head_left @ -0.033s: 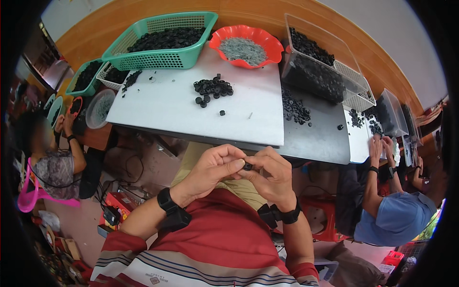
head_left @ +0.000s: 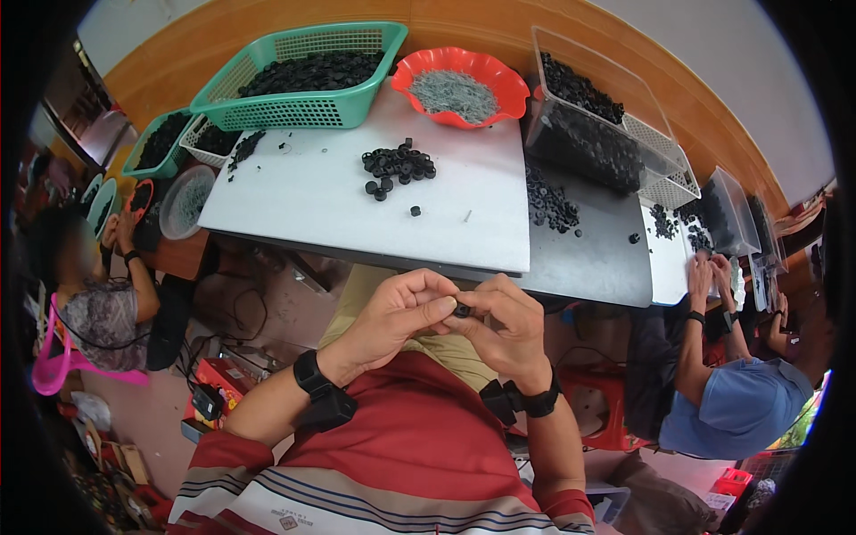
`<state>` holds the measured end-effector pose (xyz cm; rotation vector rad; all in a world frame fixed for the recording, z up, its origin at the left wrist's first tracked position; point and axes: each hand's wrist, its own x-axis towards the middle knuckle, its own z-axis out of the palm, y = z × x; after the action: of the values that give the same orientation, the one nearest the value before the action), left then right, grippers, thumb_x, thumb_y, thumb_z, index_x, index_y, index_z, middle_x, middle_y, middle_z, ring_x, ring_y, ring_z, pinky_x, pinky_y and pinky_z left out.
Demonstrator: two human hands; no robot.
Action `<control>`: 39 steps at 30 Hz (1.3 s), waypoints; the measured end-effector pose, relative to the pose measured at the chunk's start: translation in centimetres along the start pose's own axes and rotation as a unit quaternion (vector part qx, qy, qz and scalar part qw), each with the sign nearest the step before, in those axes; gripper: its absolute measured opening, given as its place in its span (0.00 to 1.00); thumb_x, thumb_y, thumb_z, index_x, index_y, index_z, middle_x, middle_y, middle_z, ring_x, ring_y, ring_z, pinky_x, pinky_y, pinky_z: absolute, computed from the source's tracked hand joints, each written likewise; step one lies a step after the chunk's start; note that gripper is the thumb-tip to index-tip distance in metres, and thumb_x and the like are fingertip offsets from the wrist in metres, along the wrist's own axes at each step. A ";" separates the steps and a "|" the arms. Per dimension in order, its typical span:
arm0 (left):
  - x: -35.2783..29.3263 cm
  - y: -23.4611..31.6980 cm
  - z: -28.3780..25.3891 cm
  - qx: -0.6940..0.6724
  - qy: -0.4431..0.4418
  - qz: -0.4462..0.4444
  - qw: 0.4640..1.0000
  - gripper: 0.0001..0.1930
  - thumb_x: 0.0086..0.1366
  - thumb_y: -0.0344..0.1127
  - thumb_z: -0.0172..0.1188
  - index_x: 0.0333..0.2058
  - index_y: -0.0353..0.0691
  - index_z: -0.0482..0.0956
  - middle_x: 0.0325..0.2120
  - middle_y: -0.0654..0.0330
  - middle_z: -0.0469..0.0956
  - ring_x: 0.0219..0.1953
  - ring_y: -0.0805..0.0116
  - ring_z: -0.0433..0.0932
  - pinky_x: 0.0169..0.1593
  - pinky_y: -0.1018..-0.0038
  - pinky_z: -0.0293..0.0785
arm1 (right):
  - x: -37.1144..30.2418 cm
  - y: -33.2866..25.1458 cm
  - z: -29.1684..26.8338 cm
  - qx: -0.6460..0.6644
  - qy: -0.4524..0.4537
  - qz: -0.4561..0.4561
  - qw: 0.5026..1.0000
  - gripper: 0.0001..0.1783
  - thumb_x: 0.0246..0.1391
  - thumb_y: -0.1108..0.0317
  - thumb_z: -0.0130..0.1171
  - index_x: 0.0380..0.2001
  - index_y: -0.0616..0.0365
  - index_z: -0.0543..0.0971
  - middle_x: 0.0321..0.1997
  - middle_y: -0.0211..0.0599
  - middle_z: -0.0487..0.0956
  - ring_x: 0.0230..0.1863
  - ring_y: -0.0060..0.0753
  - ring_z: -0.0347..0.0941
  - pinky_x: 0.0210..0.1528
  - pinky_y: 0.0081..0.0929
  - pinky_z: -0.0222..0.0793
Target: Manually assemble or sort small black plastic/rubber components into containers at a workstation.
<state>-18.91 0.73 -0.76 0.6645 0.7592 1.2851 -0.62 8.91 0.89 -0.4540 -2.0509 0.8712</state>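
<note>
My left hand and my right hand meet over my lap, just off the table's near edge. Between their fingertips sits a small round black plastic part, pinched from both sides and partly hidden by the fingers. A heap of similar black parts lies on the white foam board beyond my hands. One loose black part rests nearer to me, and to its right is a thin metal pin or screw.
At the back stand a green basket of black parts, a red wavy-edged bowl of metal pins or screws and a clear bin of black pieces. More black pieces lie on the dark tabletop. Co-workers sit left and right.
</note>
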 end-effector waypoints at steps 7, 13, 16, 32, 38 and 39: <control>-0.4 -0.3 -1.0 0.008 0.015 0.014 1.000 0.10 0.72 0.31 0.60 0.49 0.36 0.76 0.38 0.61 0.82 0.36 0.76 0.82 0.41 0.79 0.79 | 0.3 0.1 1.2 -0.041 -0.014 -0.013 0.999 0.15 0.43 0.77 0.75 0.37 0.59 0.84 0.29 0.34 0.78 0.23 0.26 0.75 0.24 0.24 0.70; -1.5 0.1 -1.8 -0.008 0.028 0.019 0.999 0.10 0.72 0.30 0.60 0.49 0.35 0.75 0.40 0.60 0.81 0.38 0.75 0.82 0.43 0.78 0.80 | 0.8 -0.3 2.5 -0.029 -0.031 0.002 0.999 0.17 0.44 0.72 0.77 0.39 0.58 0.84 0.30 0.33 0.78 0.23 0.24 0.75 0.23 0.22 0.70; -2.2 0.6 -2.4 -0.018 0.031 0.017 0.999 0.10 0.72 0.30 0.60 0.49 0.35 0.75 0.40 0.61 0.81 0.38 0.75 0.82 0.44 0.78 0.79 | 1.5 -0.9 3.2 -0.044 -0.043 -0.020 0.998 0.17 0.44 0.71 0.78 0.39 0.57 0.84 0.30 0.32 0.78 0.23 0.24 0.75 0.23 0.22 0.70; -4.0 3.4 -5.8 -0.029 0.052 0.096 0.994 0.11 0.71 0.30 0.62 0.48 0.35 0.76 0.41 0.62 0.81 0.41 0.76 0.80 0.45 0.78 0.78 | 6.9 -3.0 6.0 -0.075 -0.119 -0.016 0.990 0.20 0.44 0.78 0.74 0.44 0.59 0.82 0.36 0.39 0.80 0.27 0.28 0.76 0.30 0.24 0.73; -4.6 4.4 -6.9 0.078 0.083 0.139 0.984 0.10 0.70 0.30 0.63 0.47 0.33 0.78 0.40 0.63 0.81 0.40 0.80 0.78 0.45 0.81 0.76 | 14.2 -2.5 5.3 -0.136 -0.044 -0.035 0.989 0.21 0.45 0.82 0.70 0.46 0.63 0.81 0.37 0.38 0.80 0.26 0.22 0.73 0.30 0.22 0.70; -4.8 4.4 -7.2 0.078 0.087 0.142 0.983 0.10 0.70 0.30 0.63 0.47 0.33 0.78 0.40 0.63 0.81 0.40 0.80 0.78 0.45 0.81 0.76 | 16.1 -2.6 5.4 -0.146 -0.037 -0.055 0.987 0.21 0.45 0.81 0.70 0.46 0.62 0.81 0.37 0.40 0.80 0.25 0.26 0.74 0.30 0.23 0.70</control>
<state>-27.83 -3.15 -0.96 0.8152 0.9400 1.5701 -14.37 14.39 9.63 -0.4659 -2.2605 0.5290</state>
